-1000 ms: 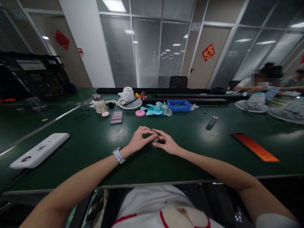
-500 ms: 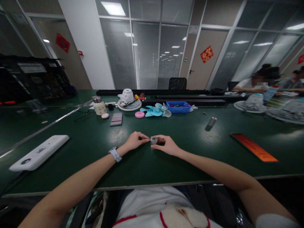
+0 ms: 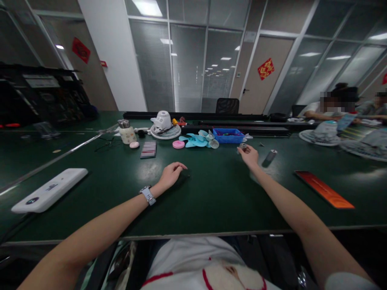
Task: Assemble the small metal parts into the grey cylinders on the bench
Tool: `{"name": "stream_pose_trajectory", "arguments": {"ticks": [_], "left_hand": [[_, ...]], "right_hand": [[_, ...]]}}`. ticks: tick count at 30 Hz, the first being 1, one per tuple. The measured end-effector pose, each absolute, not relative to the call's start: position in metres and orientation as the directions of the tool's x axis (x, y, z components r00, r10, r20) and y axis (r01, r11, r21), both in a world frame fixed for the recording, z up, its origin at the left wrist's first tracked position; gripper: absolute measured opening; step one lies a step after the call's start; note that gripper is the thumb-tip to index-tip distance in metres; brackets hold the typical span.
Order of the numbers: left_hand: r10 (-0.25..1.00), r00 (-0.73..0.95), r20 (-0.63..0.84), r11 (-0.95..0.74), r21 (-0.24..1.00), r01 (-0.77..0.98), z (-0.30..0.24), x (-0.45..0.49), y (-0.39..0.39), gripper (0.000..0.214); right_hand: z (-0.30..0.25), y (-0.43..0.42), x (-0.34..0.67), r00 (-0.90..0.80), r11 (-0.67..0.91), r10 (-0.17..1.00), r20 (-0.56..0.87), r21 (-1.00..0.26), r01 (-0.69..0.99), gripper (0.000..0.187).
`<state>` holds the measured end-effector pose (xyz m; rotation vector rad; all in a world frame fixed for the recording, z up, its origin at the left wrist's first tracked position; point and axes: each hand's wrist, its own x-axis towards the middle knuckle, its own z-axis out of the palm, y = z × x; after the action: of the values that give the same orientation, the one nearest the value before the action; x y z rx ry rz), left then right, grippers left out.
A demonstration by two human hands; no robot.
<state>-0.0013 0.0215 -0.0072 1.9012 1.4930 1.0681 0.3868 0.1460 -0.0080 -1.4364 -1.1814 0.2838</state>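
Observation:
My right hand [image 3: 250,156] is closed around a small cylindrical metal motor [image 3: 243,147], its fingers covering most of it. It hangs over the table just in front of the blue tray [image 3: 227,137]. To its right, a second metal cylinder [image 3: 269,158] stands apart on the table. My left hand [image 3: 172,175], with a watch on the wrist, rests on the green tabletop left of the middle. Its fingers are stretched loosely to the right, and I see nothing held in them. A tiny dark thing [image 3: 188,175] by its fingertips is too small to name.
Light blue fan blades [image 3: 198,139], a pink disc [image 3: 178,144], a white fan housing [image 3: 165,125] and a patterned bottle [image 3: 127,133] line the back. A white power strip-like box [image 3: 51,190] lies left, an orange-screened phone [image 3: 324,189] right. People sit at the far right.
My right hand has carried the motor away from my left hand, forward and to the right, near the blue tray. My left hand stays almost in place, its fingers no longer at the motor.

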Motion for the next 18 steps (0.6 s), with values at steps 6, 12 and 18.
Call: {"name": "stream_pose_trajectory", "arguments": {"ticks": [6,12,18], "left_hand": [[0.961,-0.04,0.274,-0.218,0.838,0.5,-0.011,-0.004,0.027,0.03],[0.955,-0.041,0.293,-0.238,0.842,0.484,-0.015,-0.006,0.031,0.026],[0.951,-0.04,0.305,-0.247,0.833,0.496,-0.013,-0.005,0.029,0.024]], "right_hand": [[-0.029,0.159,0.428,0.535,-0.033,0.732,0.422,-0.762,0.647,0.043],[-0.025,0.145,0.412,0.48,-0.014,0.666,0.571,-0.634,0.773,0.067],[-0.002,0.081,0.318,-0.191,0.485,0.7,0.688,-0.263,0.834,0.053]]}}
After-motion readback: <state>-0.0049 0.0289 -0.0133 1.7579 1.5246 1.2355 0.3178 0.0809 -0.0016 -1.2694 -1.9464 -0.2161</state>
